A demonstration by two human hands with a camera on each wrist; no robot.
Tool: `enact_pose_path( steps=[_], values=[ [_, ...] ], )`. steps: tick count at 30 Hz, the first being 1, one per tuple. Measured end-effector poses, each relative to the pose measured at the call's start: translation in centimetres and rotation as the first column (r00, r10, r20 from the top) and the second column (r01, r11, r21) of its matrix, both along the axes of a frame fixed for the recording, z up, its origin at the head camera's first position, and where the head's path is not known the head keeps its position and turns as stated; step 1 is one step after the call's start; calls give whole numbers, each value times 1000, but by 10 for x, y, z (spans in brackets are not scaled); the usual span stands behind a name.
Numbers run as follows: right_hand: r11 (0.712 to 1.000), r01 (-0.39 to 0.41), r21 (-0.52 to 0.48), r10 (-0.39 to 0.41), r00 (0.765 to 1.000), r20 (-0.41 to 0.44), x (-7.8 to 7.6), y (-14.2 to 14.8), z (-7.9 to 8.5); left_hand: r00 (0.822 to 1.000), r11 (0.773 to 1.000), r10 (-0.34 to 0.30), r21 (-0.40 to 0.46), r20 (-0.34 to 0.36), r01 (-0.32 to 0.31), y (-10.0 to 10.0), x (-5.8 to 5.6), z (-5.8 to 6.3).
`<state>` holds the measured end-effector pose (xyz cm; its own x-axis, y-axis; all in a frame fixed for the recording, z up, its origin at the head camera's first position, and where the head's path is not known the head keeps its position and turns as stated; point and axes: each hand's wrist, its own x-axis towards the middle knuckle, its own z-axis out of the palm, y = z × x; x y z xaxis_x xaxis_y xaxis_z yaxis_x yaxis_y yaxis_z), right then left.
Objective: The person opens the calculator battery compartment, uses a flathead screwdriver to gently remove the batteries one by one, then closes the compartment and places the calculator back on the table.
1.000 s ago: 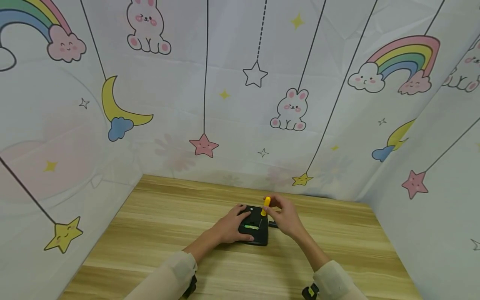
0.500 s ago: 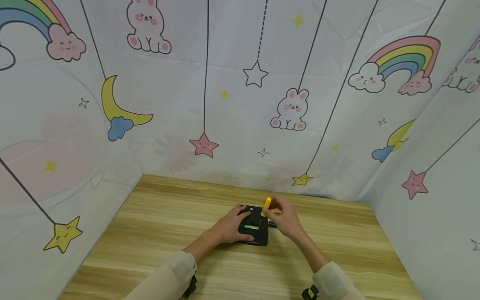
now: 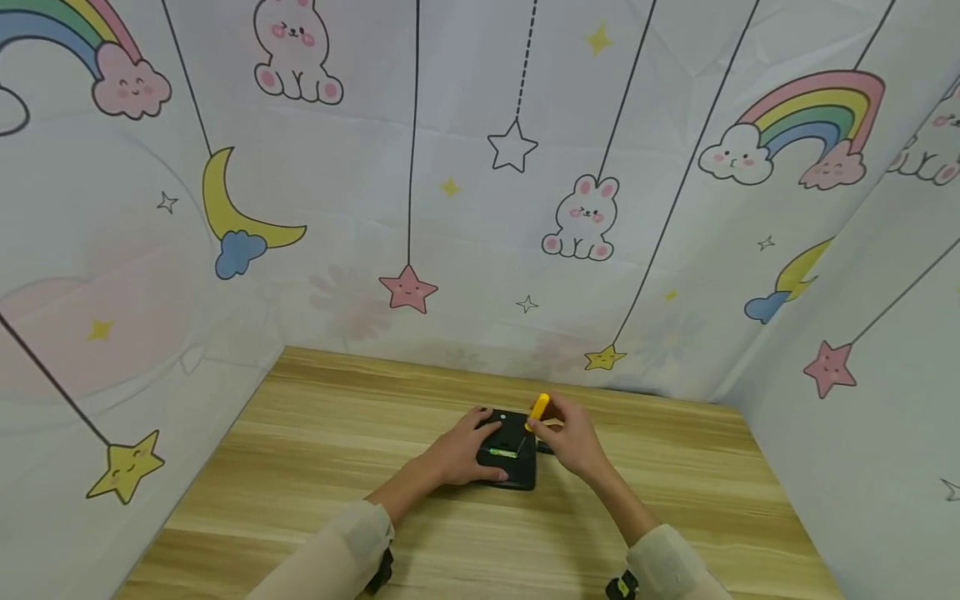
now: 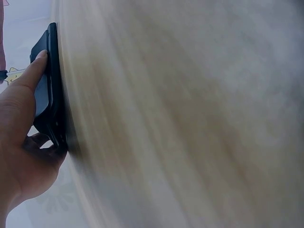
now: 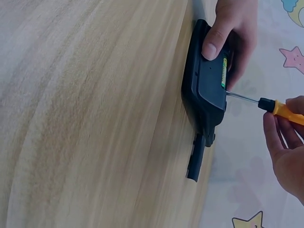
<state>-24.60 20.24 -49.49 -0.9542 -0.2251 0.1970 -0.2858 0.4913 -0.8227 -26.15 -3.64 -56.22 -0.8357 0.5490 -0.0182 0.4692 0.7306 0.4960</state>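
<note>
A flat black device [image 3: 513, 477], perhaps a calculator, lies on the wooden table with an open slot facing up. In the slot sits a green battery [image 3: 502, 453], also visible in the right wrist view. My left hand [image 3: 457, 454] holds the device from its left side, thumb [image 4: 37, 69] on its upper face and fingers about its edge. A yellow-handled screwdriver [image 3: 538, 407] is pinched in my right hand [image 3: 576, 435]. Its thin metal shaft [image 5: 243, 97] slants down to the slot, at the battery's right end. Whether the tip touches the battery cannot be seen.
A narrow black piece [image 5: 195, 159] lies on the table beside the device's right edge, partly behind my right hand in the head view. Fabric walls printed with rabbits, stars and rainbows [image 3: 806, 125] enclose the wooden table [image 3: 337, 425] at the back and sides.
The screwdriver's handle has tilted slightly to the right, and its tip stays near the battery's end. My left hand, the device and the battery hold their places.
</note>
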Motion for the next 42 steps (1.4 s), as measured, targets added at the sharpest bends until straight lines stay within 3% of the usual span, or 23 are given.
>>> enact_pose_path(
  steps=[24, 29, 35, 38, 42],
  values=[
    [993, 51, -107, -44, 996, 72, 1, 17, -17, 1000, 1000, 1, -9, 2, 0, 3, 1, -1],
    [975, 93, -201, -61, 985, 161, 1, 25, -22, 1000, 1000, 0, -5, 2, 0, 3, 0, 0],
    [929, 124, -348, -33, 966, 257, -1, 31, -28, 1000, 1000, -5, -7, -1, 5, 1, 1, 2],
    [915, 150, -374, -40, 958, 284, -2, 32, -28, 1000, 1000, -4, 0, 4, 4, 1, 1, 3],
    [945, 123, -304, -48, 969, 240, -1, 29, -22, 1000, 1000, -2, 7, 10, 2, 1, 1, 5]
  ],
)
